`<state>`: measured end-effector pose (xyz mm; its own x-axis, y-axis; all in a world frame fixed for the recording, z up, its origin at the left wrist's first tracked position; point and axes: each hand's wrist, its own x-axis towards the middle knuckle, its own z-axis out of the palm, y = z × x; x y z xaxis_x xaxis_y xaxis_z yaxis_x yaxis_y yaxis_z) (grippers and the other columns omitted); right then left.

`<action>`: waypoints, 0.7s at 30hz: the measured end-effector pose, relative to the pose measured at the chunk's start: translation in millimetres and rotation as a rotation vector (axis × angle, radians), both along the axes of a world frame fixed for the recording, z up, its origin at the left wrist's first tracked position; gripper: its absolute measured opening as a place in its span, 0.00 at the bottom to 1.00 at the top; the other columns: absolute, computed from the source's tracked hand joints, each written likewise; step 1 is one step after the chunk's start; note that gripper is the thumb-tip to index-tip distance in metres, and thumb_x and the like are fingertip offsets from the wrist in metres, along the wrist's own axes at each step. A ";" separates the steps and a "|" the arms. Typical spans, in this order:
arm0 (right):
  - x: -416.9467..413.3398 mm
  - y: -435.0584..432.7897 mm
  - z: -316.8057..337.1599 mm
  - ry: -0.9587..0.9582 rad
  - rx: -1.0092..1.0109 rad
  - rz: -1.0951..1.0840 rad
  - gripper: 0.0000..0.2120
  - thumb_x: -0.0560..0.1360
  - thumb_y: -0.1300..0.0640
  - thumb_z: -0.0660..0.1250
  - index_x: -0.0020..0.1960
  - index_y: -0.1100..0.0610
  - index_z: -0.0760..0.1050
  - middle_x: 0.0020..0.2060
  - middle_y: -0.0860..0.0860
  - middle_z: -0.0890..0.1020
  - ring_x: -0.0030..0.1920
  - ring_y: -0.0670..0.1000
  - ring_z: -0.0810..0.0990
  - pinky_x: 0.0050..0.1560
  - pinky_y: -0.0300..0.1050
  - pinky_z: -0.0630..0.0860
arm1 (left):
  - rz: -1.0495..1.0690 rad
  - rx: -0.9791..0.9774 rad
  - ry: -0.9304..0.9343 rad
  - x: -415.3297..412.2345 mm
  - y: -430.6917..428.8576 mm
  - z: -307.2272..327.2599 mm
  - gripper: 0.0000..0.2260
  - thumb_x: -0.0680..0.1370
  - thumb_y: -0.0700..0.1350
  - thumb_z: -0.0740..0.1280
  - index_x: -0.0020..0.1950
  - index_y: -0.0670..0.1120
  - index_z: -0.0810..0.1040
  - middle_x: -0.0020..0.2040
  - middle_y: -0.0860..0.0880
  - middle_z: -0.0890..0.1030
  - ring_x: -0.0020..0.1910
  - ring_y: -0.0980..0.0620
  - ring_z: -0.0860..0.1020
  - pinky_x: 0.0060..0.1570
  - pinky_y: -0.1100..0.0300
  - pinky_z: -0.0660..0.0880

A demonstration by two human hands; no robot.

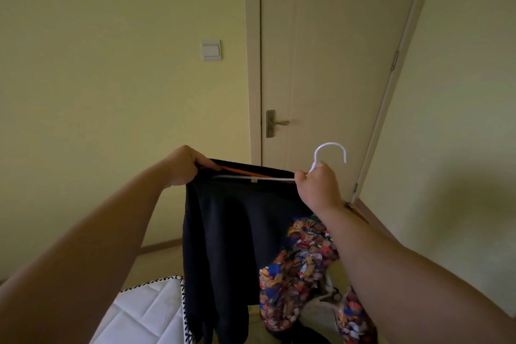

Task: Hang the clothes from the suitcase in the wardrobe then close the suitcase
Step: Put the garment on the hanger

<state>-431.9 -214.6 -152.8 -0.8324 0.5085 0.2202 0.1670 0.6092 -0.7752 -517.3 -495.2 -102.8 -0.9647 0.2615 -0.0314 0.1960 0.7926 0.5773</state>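
A black garment (237, 237) with an orange strip inside its top edge hangs in front of me at mid-frame. My left hand (185, 166) pinches its top left edge. My right hand (319, 186) grips a white hanger (329, 149) just below the hook, and the hanger's bar runs left into the garment's opening. A colourful bear-print garment (298, 262) lies low on the right, partly behind the black one and my right forearm. Neither the suitcase nor the wardrobe can be made out.
A closed cream door (329, 64) with a metal handle (275, 123) stands straight ahead, and a light switch (211, 50) is on the wall to its left. A white quilted surface (145, 313) with black stitched trim lies at the lower left.
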 end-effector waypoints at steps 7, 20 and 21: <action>-16.3 -25.2 16.7 0.051 0.018 0.063 0.08 0.76 0.57 0.62 0.43 0.61 0.67 0.30 0.50 0.70 0.29 0.51 0.69 0.26 0.42 0.61 | -0.061 -0.158 0.201 30.6 56.8 -10.1 0.24 0.76 0.34 0.57 0.63 0.55 0.81 0.53 0.48 0.82 0.50 0.46 0.80 0.50 0.57 0.78; -13.1 -3.5 15.8 0.026 0.556 0.166 0.16 0.80 0.43 0.61 0.62 0.50 0.73 0.47 0.49 0.80 0.50 0.55 0.77 0.47 0.49 0.72 | 0.019 -0.064 0.309 3.3 35.5 -13.8 0.13 0.81 0.49 0.62 0.65 0.53 0.77 0.56 0.49 0.82 0.52 0.47 0.79 0.47 0.59 0.75; -13.0 -2.6 15.8 -0.001 0.574 0.142 0.14 0.81 0.44 0.59 0.56 0.51 0.75 0.44 0.50 0.80 0.50 0.56 0.77 0.45 0.49 0.70 | 0.026 -0.110 0.312 0.6 32.8 -12.8 0.10 0.81 0.50 0.61 0.58 0.54 0.80 0.53 0.50 0.82 0.49 0.48 0.79 0.46 0.57 0.76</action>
